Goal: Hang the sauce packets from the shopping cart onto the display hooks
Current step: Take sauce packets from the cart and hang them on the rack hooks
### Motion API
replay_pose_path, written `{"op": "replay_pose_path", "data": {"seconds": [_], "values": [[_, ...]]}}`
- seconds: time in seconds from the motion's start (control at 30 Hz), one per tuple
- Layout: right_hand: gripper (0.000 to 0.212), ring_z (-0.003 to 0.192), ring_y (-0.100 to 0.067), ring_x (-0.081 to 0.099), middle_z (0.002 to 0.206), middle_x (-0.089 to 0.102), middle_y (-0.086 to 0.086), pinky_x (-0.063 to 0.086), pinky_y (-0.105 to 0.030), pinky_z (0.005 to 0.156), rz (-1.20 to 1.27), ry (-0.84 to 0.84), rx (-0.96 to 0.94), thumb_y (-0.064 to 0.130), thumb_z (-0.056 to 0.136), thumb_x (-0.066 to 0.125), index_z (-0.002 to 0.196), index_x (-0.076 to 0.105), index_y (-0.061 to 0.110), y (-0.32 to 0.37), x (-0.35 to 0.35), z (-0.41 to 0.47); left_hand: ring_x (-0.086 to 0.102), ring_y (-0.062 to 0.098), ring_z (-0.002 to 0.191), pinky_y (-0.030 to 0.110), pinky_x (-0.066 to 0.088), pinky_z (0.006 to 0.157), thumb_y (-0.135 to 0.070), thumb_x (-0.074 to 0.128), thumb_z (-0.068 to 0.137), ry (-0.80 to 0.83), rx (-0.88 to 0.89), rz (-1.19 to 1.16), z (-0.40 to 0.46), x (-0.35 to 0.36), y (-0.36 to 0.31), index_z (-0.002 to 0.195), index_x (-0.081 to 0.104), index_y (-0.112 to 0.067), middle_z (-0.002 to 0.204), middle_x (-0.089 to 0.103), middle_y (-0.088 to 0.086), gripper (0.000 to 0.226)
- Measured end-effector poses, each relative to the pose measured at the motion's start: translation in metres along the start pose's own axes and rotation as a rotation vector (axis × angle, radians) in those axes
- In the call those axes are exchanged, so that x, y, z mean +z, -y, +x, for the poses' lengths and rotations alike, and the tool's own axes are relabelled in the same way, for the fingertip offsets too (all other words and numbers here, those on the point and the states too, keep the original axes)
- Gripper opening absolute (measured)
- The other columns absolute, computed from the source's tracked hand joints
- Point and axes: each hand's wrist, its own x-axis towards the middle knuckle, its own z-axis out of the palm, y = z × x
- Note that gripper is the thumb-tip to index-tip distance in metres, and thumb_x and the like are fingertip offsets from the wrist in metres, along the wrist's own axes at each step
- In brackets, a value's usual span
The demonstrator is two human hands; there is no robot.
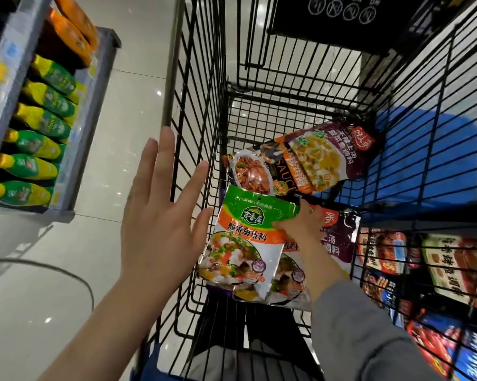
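Inside the black wire shopping cart (pixel 201 86), my right hand (pixel 300 224) pinches a green, orange and silver sauce packet (pixel 245 243) by its upper right part, with a second like packet (pixel 292 273) right behind it. My left hand (pixel 160 213) hovers outside the cart's left wall, fingers straight and spread, holding nothing. Deeper in the cart lie a purple and yellow packet (pixel 333 152), a black and orange packet marked SAUCE (pixel 267 171) and another purple packet (pixel 339 235). No display hooks are visible.
A shelf (pixel 64 166) at the left carries rows of green and yellow pouches (pixel 36 144) and orange ones above. Red and dark packets (pixel 438 268) show through the cart's right wall. A blue surface (pixel 424 166) lies beyond it. The floor is glossy white tile.
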Motion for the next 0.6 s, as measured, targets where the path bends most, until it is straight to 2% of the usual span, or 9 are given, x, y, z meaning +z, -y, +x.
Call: {"op": "replay_pose_path", "data": {"seconds": [0.07, 0.1, 0.17, 0.27, 0.4, 0.47, 0.5, 0.53, 0.6], "values": [[0.106, 0.142, -0.034, 0.008, 0.155, 0.005, -0.011, 0.022, -0.056, 0.111, -0.037, 0.079, -0.010, 0.049, 0.063, 0.080, 0.146, 0.017, 0.030, -0.004, -0.008, 0.008, 0.012, 0.035, 0.144, 0.041, 0.019, 0.113, -0.026, 0.061, 0.083, 0.004, -0.005, 0.001, 0.000, 0.000, 0.000, 0.133, 0.053, -0.014, 0.154, 0.014, 0.021, 0.052], [0.102, 0.139, -0.035, 0.017, 0.153, 0.013, -0.013, 0.028, -0.054, 0.109, -0.057, 0.098, -0.032, 0.050, 0.063, 0.080, 0.145, 0.022, 0.029, -0.006, -0.012, 0.010, 0.011, 0.034, 0.144, 0.041, 0.019, 0.113, -0.026, 0.061, 0.083, 0.003, -0.009, 0.000, 0.000, 0.000, 0.000, 0.133, 0.053, -0.014, 0.154, 0.014, 0.021, 0.052], [0.080, 0.125, -0.034, 0.039, 0.137, 0.035, -0.016, 0.042, -0.044, 0.096, -0.038, 0.068, -0.111, 0.042, 0.067, 0.080, 0.133, 0.038, 0.022, -0.009, -0.018, 0.013, 0.011, 0.034, 0.144, 0.037, 0.016, 0.114, -0.025, 0.061, 0.082, -0.005, -0.011, -0.003, 0.000, 0.001, 0.000, 0.132, 0.053, -0.014, 0.154, 0.015, 0.021, 0.052], [0.050, 0.111, -0.030, 0.048, 0.126, 0.041, -0.013, 0.041, -0.031, 0.082, 0.086, -0.040, -0.179, 0.038, 0.076, 0.074, 0.116, 0.051, 0.017, -0.012, -0.017, 0.008, 0.012, 0.034, 0.144, 0.033, 0.012, 0.115, -0.024, 0.062, 0.082, -0.014, -0.006, 0.001, 0.000, 0.001, 0.000, 0.131, 0.054, -0.013, 0.154, 0.015, 0.021, 0.051], [0.049, 0.117, -0.032, 0.047, 0.130, 0.043, -0.013, 0.041, -0.037, 0.093, 0.012, -0.121, -0.145, 0.056, 0.083, 0.058, 0.114, 0.057, 0.018, -0.005, -0.011, 0.004, 0.014, 0.035, 0.143, 0.034, 0.013, 0.115, -0.024, 0.062, 0.081, -0.027, -0.004, -0.013, -0.001, 0.001, -0.001, 0.130, 0.055, -0.012, 0.154, 0.017, 0.021, 0.051], [0.041, 0.108, -0.030, 0.054, 0.115, 0.056, -0.009, 0.044, -0.038, 0.089, -0.027, -0.067, -0.130, 0.053, 0.088, 0.053, 0.109, 0.060, 0.018, 0.003, -0.013, 0.008, 0.015, 0.037, 0.142, 0.039, 0.017, 0.116, -0.024, 0.062, 0.082, -0.028, 0.001, -0.018, -0.001, 0.001, -0.001, 0.129, 0.056, -0.011, 0.153, 0.017, 0.021, 0.050], [0.031, 0.098, -0.028, 0.058, 0.103, 0.061, -0.006, 0.046, -0.037, 0.086, -0.003, -0.019, -0.119, 0.047, 0.090, 0.053, 0.099, 0.061, 0.018, 0.006, -0.016, 0.008, 0.015, 0.037, 0.142, 0.041, 0.019, 0.116, -0.024, 0.062, 0.082, -0.026, 0.002, -0.018, -0.001, 0.001, -0.001, 0.129, 0.056, -0.011, 0.153, 0.017, 0.021, 0.049], [0.024, 0.090, -0.026, 0.060, 0.093, 0.062, -0.004, 0.046, -0.038, 0.086, 0.029, 0.026, -0.104, 0.041, 0.091, 0.053, 0.087, 0.059, 0.018, 0.008, -0.018, 0.008, 0.015, 0.037, 0.142, 0.043, 0.020, 0.115, -0.024, 0.062, 0.082, -0.025, 0.001, -0.019, -0.002, 0.002, 0.000, 0.129, 0.056, -0.011, 0.153, 0.017, 0.021, 0.049], [0.025, 0.086, -0.026, 0.060, 0.078, 0.059, -0.001, 0.044, -0.040, 0.089, 0.024, 0.033, -0.110, 0.036, 0.090, 0.056, 0.072, 0.052, 0.020, 0.009, -0.021, 0.002, 0.016, 0.037, 0.142, 0.045, 0.022, 0.115, -0.024, 0.061, 0.082, -0.028, 0.002, -0.021, -0.002, 0.002, 0.000, 0.129, 0.056, -0.011, 0.153, 0.017, 0.021, 0.048]]}}
